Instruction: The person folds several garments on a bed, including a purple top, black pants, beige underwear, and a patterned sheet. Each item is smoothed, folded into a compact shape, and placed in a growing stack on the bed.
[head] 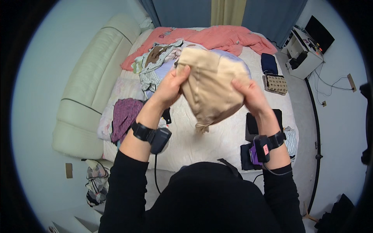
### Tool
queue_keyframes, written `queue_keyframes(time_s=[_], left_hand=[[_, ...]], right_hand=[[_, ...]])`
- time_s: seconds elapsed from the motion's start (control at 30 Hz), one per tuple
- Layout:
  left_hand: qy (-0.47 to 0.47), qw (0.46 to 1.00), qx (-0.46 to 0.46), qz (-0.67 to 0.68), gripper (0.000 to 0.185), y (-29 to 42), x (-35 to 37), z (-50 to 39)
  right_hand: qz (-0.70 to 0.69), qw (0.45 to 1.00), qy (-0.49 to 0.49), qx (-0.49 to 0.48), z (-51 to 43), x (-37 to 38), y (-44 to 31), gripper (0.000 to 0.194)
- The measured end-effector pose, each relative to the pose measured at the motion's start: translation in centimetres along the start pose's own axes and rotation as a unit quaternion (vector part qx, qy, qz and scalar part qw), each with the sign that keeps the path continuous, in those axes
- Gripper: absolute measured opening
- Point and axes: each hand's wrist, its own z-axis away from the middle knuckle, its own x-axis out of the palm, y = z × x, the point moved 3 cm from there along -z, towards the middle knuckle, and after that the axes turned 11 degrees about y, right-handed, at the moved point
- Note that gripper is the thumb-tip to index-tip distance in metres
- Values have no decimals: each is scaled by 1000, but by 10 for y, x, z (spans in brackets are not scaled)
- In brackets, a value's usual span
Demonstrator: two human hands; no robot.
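Observation:
A tan cloth garment (212, 87) hangs in the air above the bed, stretched between both of my hands. My left hand (172, 84) pinches its upper left edge, thumb on top. On the opposite side my right hand (252, 94) grips the cloth, slightly blurred. The garment's lower end bunches to a narrow tip over the white bed sheet (186, 145). What kind of garment it is cannot be told. Behind it lies a heap of loose clothes, with a checked garment (150, 75) and a brown one (157, 54) on top.
A purple knitted garment (126, 116) lies at the bed's left, beside the pale padded headboard (93, 75). Folded on the right side are a navy cloth (268, 63), a patterned brown cloth (276, 84) and black garments (250, 123). A coral quilt (204, 36) covers the far end.

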Motion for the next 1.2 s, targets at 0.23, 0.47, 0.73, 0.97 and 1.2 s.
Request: queue_keyframes(time_s=[0.23,0.47,0.73,0.97,1.2], left_hand=[[114,980,156,44,35,20,4,7],[109,982,148,47,35,27,8,-5],[164,971,172,24,33,11,12,-16],[156,962,225,-13,34,7,33,-20],[49,991,122,28,40,-7,50,-8]], right_hand=[[-24,993,5,-116,0,3,-44,32],[70,993,66,-71,-10,1,-50,35],[87,969,61,-223,-15,3,-46,22],[196,907,132,-349,-30,34,-36,27],[179,936,45,-301,-27,73,-22,24]])
